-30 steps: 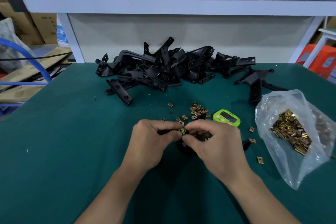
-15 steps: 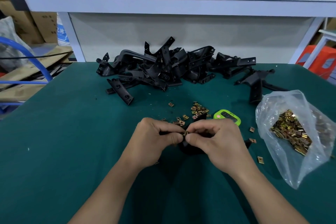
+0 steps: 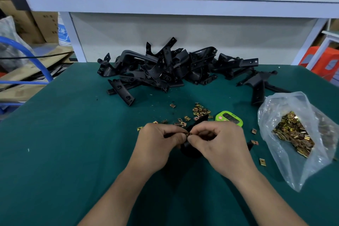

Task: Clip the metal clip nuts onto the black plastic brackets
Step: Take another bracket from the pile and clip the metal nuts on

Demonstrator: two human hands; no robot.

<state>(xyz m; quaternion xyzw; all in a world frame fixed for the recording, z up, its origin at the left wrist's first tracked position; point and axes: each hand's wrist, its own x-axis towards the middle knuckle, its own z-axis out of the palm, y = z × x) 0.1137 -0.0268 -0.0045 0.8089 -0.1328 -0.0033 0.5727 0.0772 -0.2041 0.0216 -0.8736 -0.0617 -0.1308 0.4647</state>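
Both hands meet over the near middle of the table (image 3: 55,152). The left hand (image 3: 157,145) curls round a bracket (image 3: 190,150), thumb and forefinger closed on its upper edge. Most of the bracket is hidden, and only a dark rounded part shows below and between the hands, so its long axis cannot be told. The right hand (image 3: 220,145) pinches a nut (image 3: 188,134) between thumb and forefinger, its other fingers curled in.

The nut sits just where the two sets of fingertips touch, at the bracket's top edge. It is too small to tell whether it already straddles that edge or only rests against it. The seating push probably runs right to left, with the left hand bracing.

Just beyond the hands lie loose nuts (image 3: 200,111), with a green timer (image 3: 229,118) beside them. To the right, a clear bag (image 3: 293,134) holds many more. At the table's far edge is a pile (image 3: 165,69) of brackets, well apart from the hands.
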